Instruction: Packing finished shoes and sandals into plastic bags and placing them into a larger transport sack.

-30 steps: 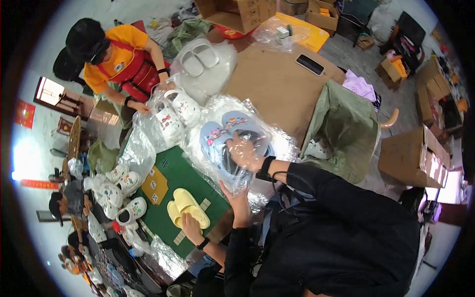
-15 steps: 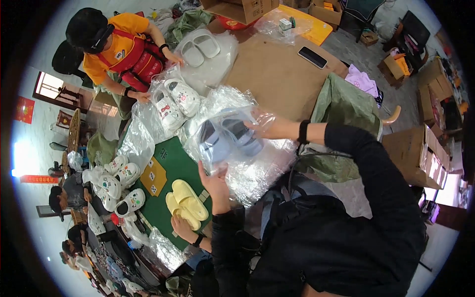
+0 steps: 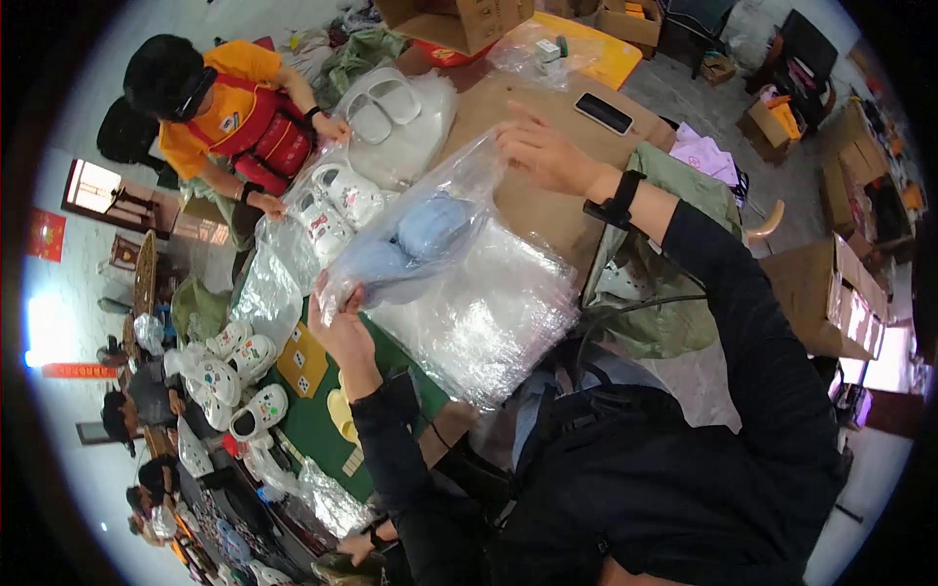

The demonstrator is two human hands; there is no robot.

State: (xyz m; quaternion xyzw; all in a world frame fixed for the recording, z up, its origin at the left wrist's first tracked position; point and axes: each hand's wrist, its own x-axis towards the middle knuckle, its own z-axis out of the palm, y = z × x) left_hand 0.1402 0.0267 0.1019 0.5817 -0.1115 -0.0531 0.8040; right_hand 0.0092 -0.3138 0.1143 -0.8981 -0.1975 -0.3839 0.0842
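A pair of light blue slippers point(image 3: 435, 227) lies inside a clear plastic bag point(image 3: 474, 181), tilted above the table. My left hand point(image 3: 342, 332) is closed on the bag's near left end, fingers and thumb pinching the film. At the far right end my right hand point(image 3: 552, 156) pinches the opposite edge, one finger stretched out. Below the bag rests a stack of flat clear plastic bags point(image 3: 498, 313). A yellow slipper point(image 3: 342, 415) shows beside my left forearm, which hides most of what is there.
Across the table, a person in an orange shirt point(image 3: 254, 63) handles bagged white clogs point(image 3: 327, 220). White slippers point(image 3: 386, 107) lie on plastic beyond. A phone point(image 3: 604, 113) rests on the brown cardboard point(image 3: 567, 210). More white clogs point(image 3: 259, 410) stand at left; another person's hand point(image 3: 360, 549) is below.
My hands have moved apart, left hand outward and right hand farther away, stretching the bag. The blue slippers have turned over inside it. The other person's hand has left the yellow slippers.
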